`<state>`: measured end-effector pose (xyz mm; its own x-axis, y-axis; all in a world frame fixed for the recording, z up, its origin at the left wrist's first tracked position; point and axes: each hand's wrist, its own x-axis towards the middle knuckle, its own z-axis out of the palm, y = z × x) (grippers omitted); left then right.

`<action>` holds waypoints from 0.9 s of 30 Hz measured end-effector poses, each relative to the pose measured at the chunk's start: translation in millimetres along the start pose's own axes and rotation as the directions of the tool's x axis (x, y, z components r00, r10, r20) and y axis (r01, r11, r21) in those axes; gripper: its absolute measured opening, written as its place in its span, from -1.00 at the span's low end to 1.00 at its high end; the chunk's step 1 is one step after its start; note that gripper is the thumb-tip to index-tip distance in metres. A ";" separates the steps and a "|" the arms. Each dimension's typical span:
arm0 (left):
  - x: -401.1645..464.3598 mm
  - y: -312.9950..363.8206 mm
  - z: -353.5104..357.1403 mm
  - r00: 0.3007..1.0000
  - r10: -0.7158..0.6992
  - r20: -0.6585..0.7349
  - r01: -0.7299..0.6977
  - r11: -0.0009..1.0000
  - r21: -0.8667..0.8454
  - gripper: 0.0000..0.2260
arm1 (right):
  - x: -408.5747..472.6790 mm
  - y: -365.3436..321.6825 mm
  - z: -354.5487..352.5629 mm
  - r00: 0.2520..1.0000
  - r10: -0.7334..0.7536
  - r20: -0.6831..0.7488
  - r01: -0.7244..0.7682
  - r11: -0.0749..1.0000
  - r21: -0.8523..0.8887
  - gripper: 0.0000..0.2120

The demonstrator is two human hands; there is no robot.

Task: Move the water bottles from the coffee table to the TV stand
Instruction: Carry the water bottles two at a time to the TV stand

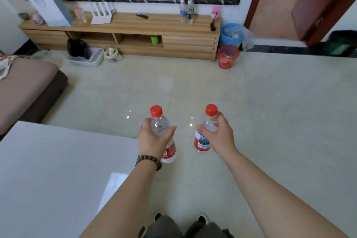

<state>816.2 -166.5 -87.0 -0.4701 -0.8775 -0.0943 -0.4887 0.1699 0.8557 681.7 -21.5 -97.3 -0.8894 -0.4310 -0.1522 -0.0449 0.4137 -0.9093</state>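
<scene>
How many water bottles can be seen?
4: one in the left hand, one in the right hand, two close together on the TV stand, at and. More may hide behind these.

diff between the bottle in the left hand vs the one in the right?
The left-hand bottle shows a mostly red label, half hidden by the left hand; the right-hand bottle turns a white panel with a small picture toward the camera. The left hand wraps the middle of its bottle; the right hand grips nearer the shoulder, leaving the label clear. Both are clear, red-capped and carried roughly upright over the floor.
</scene>
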 end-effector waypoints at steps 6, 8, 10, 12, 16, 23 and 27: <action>57.6 20.9 35.9 0.999 0.040 -0.005 -0.039 0.997 0.069 -0.51 | 68.0 -3.7 -0.5 1.000 0.002 -0.016 -0.002 1.000 0.014 -0.51; 83.1 26.6 46.2 0.999 0.039 0.004 -0.039 0.997 0.070 -0.47 | 96.4 -7.4 5.6 1.000 -0.004 -0.013 0.004 1.000 0.013 -0.51; 112.6 31.4 56.9 0.999 0.042 0.016 -0.043 0.996 0.074 -0.45 | 127.7 -12.2 14.9 1.000 -0.012 -0.009 0.012 1.000 0.011 -0.51; 147.5 36.3 67.6 0.998 0.051 0.029 -0.052 0.997 0.050 -0.47 | 162.5 -18.9 26.8 1.000 -0.019 -0.008 0.019 1.000 0.001 -0.51; 233.5 52.4 83.2 0.997 0.046 0.060 -0.047 0.999 0.018 -0.49 | 243.1 -43.5 54.2 0.999 -0.028 -0.016 0.028 0.999 -0.017 -0.51; 387.5 96.5 90.4 0.993 0.092 0.072 -0.096 0.994 0.048 -0.48 | 366.0 -101.6 95.2 0.997 0.000 -0.073 0.000 1.000 -0.001 -0.50; 450.8 112.4 102.2 0.992 0.107 0.063 -0.111 0.992 0.061 -0.46 | 418.3 -120.7 109.5 0.996 0.004 -0.093 -0.004 1.000 -0.006 -0.53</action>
<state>474.3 -497.2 -85.3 -0.5656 -0.8240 -0.0338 -0.4770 0.2934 0.8285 364.9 -339.5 -93.6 -0.9279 -0.3533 -0.1188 -0.0441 0.4207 -0.9061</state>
